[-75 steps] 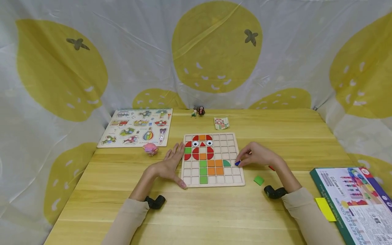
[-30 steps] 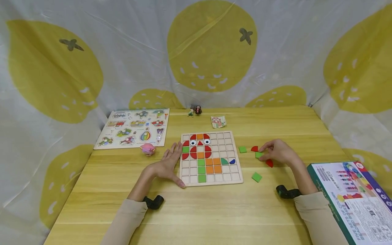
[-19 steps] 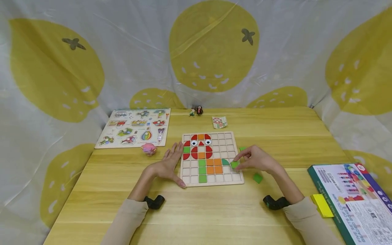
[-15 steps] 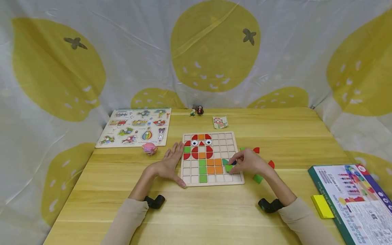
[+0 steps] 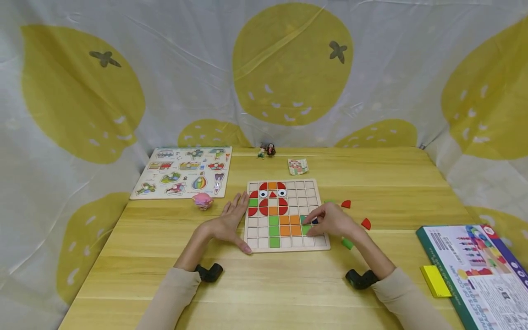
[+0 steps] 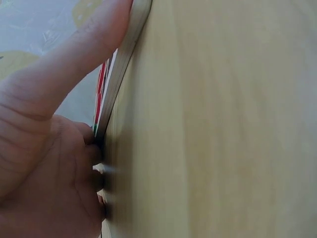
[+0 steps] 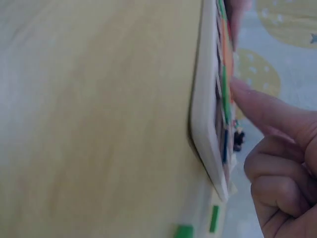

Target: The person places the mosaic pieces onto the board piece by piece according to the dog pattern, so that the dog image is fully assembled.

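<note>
A wooden grid board [image 5: 257, 233] lies mid-table, bearing red, orange and green pieces and two eye pieces. My left hand [image 5: 224, 224] lies spread along its left side, thumb at the near left corner. Over the board's right part, my right hand [image 5: 336, 222] has thumb and index finger at a green square tile [image 5: 305, 229], which sits in a cell beside the orange tiles. Its other fingers are curled in the right wrist view. A teal quarter-round piece [image 5: 303, 218] and a dark blue piece [image 5: 315, 221] are partly hidden by the fingers.
Right of the board lie red quarter-rounds [image 5: 346, 204] and a green tile [image 5: 348, 243]; another is mostly hidden. A pattern card [image 5: 298, 167] and small figures [image 5: 270, 149] stand behind. A picture puzzle [image 5: 181, 173], pink toy [image 5: 202, 200], box [image 5: 474, 275] and yellow block [image 5: 435, 281] lie around.
My right hand has set down the blue piece, picked up a green tile from the right and carried it left into a cell below the teal piece. The left hand stays in place.
</note>
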### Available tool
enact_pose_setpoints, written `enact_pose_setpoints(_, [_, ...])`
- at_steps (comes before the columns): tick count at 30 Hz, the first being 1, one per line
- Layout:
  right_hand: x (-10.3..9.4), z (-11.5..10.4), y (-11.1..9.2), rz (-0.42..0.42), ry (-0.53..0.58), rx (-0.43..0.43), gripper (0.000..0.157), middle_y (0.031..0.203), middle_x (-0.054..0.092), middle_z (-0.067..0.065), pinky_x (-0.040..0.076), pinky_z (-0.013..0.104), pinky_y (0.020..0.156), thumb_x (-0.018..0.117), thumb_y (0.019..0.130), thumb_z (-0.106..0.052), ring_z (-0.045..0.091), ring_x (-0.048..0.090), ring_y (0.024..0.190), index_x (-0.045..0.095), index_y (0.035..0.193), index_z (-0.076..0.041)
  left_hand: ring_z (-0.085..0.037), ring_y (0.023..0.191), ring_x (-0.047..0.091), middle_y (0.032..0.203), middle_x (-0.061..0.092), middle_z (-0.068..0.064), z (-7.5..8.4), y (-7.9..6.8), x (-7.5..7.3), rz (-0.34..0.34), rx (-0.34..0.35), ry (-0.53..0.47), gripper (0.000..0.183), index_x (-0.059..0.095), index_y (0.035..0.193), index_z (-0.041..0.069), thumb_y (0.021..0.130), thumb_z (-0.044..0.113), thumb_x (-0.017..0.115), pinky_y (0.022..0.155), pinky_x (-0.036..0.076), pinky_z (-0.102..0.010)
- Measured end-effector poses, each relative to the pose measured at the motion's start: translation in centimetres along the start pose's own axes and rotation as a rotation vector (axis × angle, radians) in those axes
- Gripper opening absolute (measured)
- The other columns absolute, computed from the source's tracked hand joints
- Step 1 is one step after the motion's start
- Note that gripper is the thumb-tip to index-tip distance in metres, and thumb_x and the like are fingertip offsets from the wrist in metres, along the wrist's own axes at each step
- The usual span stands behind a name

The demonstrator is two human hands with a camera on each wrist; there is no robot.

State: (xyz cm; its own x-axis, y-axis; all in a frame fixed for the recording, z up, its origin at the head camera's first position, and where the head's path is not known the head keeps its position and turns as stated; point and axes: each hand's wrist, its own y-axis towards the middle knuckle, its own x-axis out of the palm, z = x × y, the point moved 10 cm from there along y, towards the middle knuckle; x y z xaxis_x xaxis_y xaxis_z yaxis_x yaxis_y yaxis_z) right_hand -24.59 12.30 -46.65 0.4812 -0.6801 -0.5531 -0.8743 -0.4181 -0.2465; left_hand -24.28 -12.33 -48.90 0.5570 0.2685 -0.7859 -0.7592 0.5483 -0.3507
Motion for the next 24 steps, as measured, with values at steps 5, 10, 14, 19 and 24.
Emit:
enact_pose_setpoints(5, [-3.4,1.2,-2.5,0.028,0.017,-0.022,0.029,0.061,0.031,-0.001,0.025,0.021,0.05,0.082,0.076,-0.02,0.01,0.029,0.055,0.076,0.104,-0.013,-0.028,0.148,-0.025,0.16,-0.025,-0.009,0.1,0.1,0.0,-0.005,-0.002,-0.004,0.154,-0.02,0.152,0.01,0.053,0.06,0.086,0.122,-0.008,-0.051])
enact_pose_setpoints(10, [-4.2,4.2,-5.4,-0.133,0.034,-0.016,0.041,0.061,0.027,-0.001,0.025,0.021,0.048,0.084,0.072,-0.016,0.006,0.027,0.054,0.072,0.11,-0.006,-0.029,0.148,-0.024,0.16,-0.025,-0.009,0.1,0.1,-0.1,-0.002,0.001,-0.009,0.153,-0.019,0.152,0.01,0.053,0.06,0.087,0.122,-0.008,-0.052])
enact_pose_setpoints(14, [-3.6,6.2,-5.7,-0.197,0.039,0.026,0.035,0.059,0.035,-0.002,0.026,0.019,0.047,0.085,0.07,-0.014,0.005,0.031,0.053,0.073,0.103,-0.006,-0.03,0.148,-0.024,0.16,-0.024,-0.01,0.1,-0.1,-0.2,0.001,0.005,-0.014,0.153,-0.019,0.152,0.009,0.054,0.059,0.087,0.122,-0.008,-0.052])
enact_pose_setpoints(19, [-4.1,6.7,-5.0,-0.125,0.026,0.035,0.03,0.06,0.042,-0.002,0.027,0.018,0.047,0.085,0.07,-0.015,0.006,0.036,0.054,0.074,0.097,-0.007,-0.03,0.148,-0.023,0.16,-0.024,-0.01,0.4,-0.2,-0.1,-0.002,0.021,-0.024,0.152,-0.018,0.152,0.008,0.055,0.057,0.087,0.122,-0.009,-0.053])
enact_pose_setpoints(24, [-4.3,4.7,-4.2,-0.044,0.003,0.003,0.029,0.062,0.037,-0.001,0.027,0.02,0.05,0.085,0.071,-0.019,0.007,0.034,0.057,0.073,0.096,-0.008,-0.031,0.148,-0.023,0.16,-0.025,-0.01,0.4,-0.2,-0.1,0.001,0.021,-0.017,0.152,-0.019,0.152,0.009,0.055,0.057,0.087,0.122,-0.008,-0.053])
